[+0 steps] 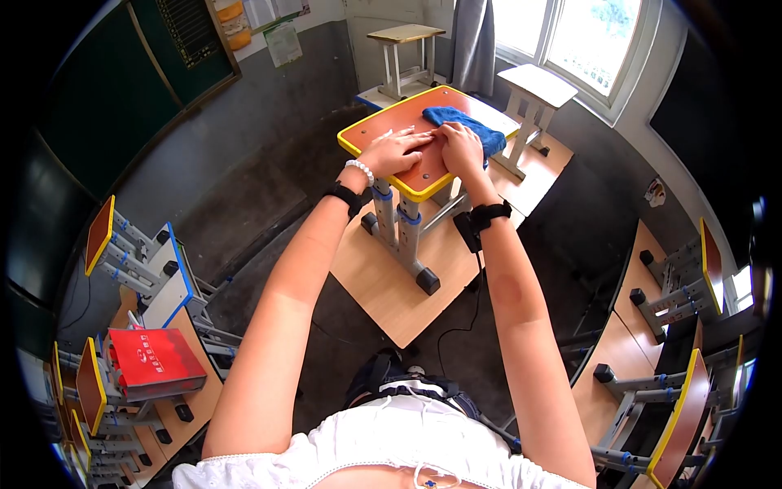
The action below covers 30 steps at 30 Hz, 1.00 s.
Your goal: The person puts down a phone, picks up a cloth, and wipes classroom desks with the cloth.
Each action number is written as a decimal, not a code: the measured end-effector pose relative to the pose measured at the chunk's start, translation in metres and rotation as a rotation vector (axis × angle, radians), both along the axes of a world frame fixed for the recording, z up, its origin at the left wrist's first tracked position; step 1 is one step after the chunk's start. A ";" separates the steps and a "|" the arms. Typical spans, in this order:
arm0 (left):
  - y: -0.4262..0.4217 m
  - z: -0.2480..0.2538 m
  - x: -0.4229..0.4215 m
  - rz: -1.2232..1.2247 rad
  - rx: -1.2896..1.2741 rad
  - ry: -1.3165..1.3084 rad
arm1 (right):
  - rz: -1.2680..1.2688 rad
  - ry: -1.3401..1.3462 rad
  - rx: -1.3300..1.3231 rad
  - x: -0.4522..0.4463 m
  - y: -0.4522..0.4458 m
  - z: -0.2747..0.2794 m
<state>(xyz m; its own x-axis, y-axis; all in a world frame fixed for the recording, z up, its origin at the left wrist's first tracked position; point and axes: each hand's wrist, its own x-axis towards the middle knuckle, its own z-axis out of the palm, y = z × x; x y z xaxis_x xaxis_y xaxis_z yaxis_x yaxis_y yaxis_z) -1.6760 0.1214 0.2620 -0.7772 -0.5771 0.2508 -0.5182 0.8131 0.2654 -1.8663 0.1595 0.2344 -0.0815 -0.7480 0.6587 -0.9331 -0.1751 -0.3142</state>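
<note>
A stool with an orange seat and yellow edge (383, 124) stands upright on a wooden desk (391, 301), its grey legs ending in black feet. My left hand (395, 152) rests on the seat with its fingers stretched out to the right; nothing shows in it. Beside it, my right hand (462, 151) lies over the seat's right half, fingers pointing away and slightly bent. The fingertips of both hands are close together; whether they touch is unclear. A crumpled blue cloth (481, 134) lies on the seat just beyond and right of my right hand.
Behind are two more stools, a pale one (538, 85) and another (406, 34). Stools lie on desks at both sides. A red bag (157, 359) is at lower left. A black cable (475, 306) hangs from near my right wrist. A window (590, 41) is at back right.
</note>
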 end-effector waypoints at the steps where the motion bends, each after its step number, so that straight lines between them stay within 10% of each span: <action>1: -0.001 0.000 0.000 -0.006 -0.011 -0.007 | -0.002 0.001 0.000 0.001 0.000 0.000; 30: 0.002 -0.001 0.001 -0.010 -0.050 0.040 | -0.014 0.022 0.085 0.004 0.004 0.005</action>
